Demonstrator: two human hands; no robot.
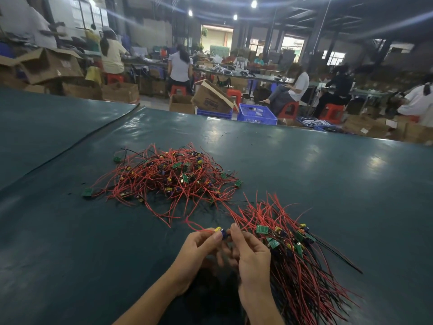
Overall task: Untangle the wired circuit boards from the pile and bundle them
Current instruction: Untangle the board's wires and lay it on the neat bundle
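Wires, thin, red and springy, sprawled in the tangled pile (168, 177) on the smooth teal counter (70, 231), while the left hand (199, 249) and right hand (250, 252) together pinched one small capacitor-studded board (221, 231), probably best eased out along its lead toward the combed bundle (293, 254) alongside.

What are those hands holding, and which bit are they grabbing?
One wired circuit board, pinched from both sides: left hand at its yellow part, right hand at its blue part.

Tangled pile (168, 177) ahead, bundle (293, 249) right; bare table (70, 231) left.
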